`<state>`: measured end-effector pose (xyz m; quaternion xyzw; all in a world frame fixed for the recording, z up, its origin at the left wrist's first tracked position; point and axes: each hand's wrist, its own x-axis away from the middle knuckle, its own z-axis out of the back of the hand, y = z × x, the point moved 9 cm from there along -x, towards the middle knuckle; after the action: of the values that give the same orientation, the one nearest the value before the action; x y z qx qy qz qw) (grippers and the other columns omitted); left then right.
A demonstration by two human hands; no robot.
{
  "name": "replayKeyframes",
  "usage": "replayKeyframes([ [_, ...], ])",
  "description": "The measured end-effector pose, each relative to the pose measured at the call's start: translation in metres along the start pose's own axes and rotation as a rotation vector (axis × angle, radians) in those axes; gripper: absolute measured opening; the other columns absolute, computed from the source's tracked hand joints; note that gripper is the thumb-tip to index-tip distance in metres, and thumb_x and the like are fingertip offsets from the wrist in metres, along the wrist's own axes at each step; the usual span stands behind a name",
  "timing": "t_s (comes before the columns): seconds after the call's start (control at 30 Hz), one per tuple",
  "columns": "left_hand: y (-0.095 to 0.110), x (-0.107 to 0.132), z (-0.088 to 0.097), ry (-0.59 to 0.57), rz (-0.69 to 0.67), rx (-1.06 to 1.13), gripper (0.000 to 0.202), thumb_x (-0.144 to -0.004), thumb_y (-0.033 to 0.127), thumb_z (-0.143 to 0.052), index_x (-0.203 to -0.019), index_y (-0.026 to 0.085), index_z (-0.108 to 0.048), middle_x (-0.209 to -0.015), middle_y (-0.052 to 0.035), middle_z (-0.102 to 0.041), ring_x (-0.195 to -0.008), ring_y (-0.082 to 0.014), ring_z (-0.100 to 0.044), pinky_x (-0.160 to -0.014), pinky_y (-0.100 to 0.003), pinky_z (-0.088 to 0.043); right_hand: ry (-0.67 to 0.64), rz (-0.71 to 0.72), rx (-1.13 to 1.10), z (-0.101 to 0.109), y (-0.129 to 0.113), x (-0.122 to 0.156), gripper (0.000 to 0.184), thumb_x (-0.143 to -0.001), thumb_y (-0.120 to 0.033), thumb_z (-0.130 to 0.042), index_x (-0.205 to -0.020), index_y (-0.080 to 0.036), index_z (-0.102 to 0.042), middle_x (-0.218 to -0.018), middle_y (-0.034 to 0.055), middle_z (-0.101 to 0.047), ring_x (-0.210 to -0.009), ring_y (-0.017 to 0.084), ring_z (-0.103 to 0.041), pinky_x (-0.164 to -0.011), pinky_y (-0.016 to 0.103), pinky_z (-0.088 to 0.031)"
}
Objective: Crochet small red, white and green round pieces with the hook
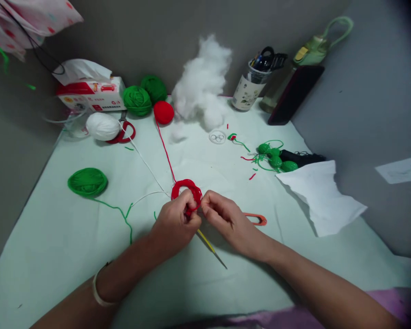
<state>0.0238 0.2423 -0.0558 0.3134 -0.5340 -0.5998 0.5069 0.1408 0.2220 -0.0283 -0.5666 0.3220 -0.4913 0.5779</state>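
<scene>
My left hand (178, 219) is closed around the lower part of a coiled bundle of red yarn (188, 183). My right hand (228, 219) is pinched close against the bundle's right edge; what sits between its fingertips is too small to make out. A red strand runs from the bundle up to a red yarn ball (163, 112). Below my left hand, a yellow-handled crochet hook (207, 241) slants down to the right, its upper end hidden by the hand. An orange stitch-holder-like pin (260, 220) shows partly behind my right hand.
On the left lie a green yarn ball (87, 182), a white yarn ball (103, 126) and red-handled scissors (130, 131). Behind stand a tissue pack (96, 93), white stuffing (202, 84) and a pen cup (248, 89). Small green crocheted pieces (276, 161) and crumpled white paper (320, 194) are right.
</scene>
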Motion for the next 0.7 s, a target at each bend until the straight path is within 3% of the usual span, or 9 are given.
replayKeyframes([
  [0.13, -0.003, -0.001, 0.001, -0.042, 0.003, 0.135, 0.018, -0.069, 0.012, -0.063, -0.072, 0.024, -0.05, -0.067, 0.0057, -0.053, -0.061, -0.0136, -0.048, -0.061, -0.028, -0.037, -0.003, -0.027, -0.124, 0.003, 0.009, -0.004, 0.024, -0.097, -0.035, -0.058, -0.079, -0.023, -0.048, -0.071, -0.0059, -0.04, -0.064, 0.012, -0.033, -0.059, 0.027, -0.028],
  [0.3, -0.006, -0.005, -0.002, -0.153, 0.009, 0.364, 0.017, -0.083, 0.034, -0.07, -0.082, 0.022, -0.058, -0.083, -0.0026, -0.069, -0.078, -0.0201, -0.07, -0.076, -0.034, -0.055, 0.024, -0.115, -0.535, 0.01, 0.021, -0.013, 0.021, -0.096, -0.033, -0.06, -0.08, -0.022, -0.053, -0.06, -0.0083, -0.045, -0.053, 0.009, -0.035, -0.055, 0.025, -0.03],
  [0.47, -0.009, -0.003, 0.003, -0.138, 0.056, 0.455, 0.021, -0.089, 0.032, -0.072, -0.086, 0.022, -0.054, -0.093, -0.0036, -0.073, -0.086, -0.0176, -0.073, -0.086, -0.033, -0.057, 0.075, -0.058, -0.487, 0.015, 0.013, -0.01, 0.017, -0.098, -0.031, -0.062, -0.084, -0.021, -0.06, -0.071, -0.0024, -0.066, -0.062, 0.011, -0.055, -0.062, 0.026, -0.042],
  [0.6, -0.01, 0.0, 0.024, -0.108, 0.077, 0.286, 0.024, -0.088, 0.032, -0.073, -0.089, 0.023, -0.051, -0.099, -0.0043, -0.075, -0.088, -0.0188, -0.072, -0.081, -0.033, -0.057, 0.03, -0.014, -0.355, 0.01, 0.004, -0.006, 0.018, -0.099, -0.031, -0.062, -0.085, -0.02, -0.062, -0.083, 0.0022, -0.072, -0.071, 0.012, -0.061, -0.065, 0.026, -0.046],
  [0.7, 0.001, 0.003, 0.046, -0.099, -0.051, -0.157, 0.017, -0.093, 0.039, -0.066, -0.095, 0.023, -0.062, -0.114, -0.0091, -0.076, -0.091, -0.0229, -0.073, -0.074, -0.034, -0.055, 0.03, 0.029, -0.222, 0.012, 0.0, -0.004, 0.017, -0.101, -0.028, -0.058, -0.085, -0.021, -0.061, -0.086, 0.0016, -0.07, -0.07, 0.011, -0.057, -0.064, 0.026, -0.044],
])
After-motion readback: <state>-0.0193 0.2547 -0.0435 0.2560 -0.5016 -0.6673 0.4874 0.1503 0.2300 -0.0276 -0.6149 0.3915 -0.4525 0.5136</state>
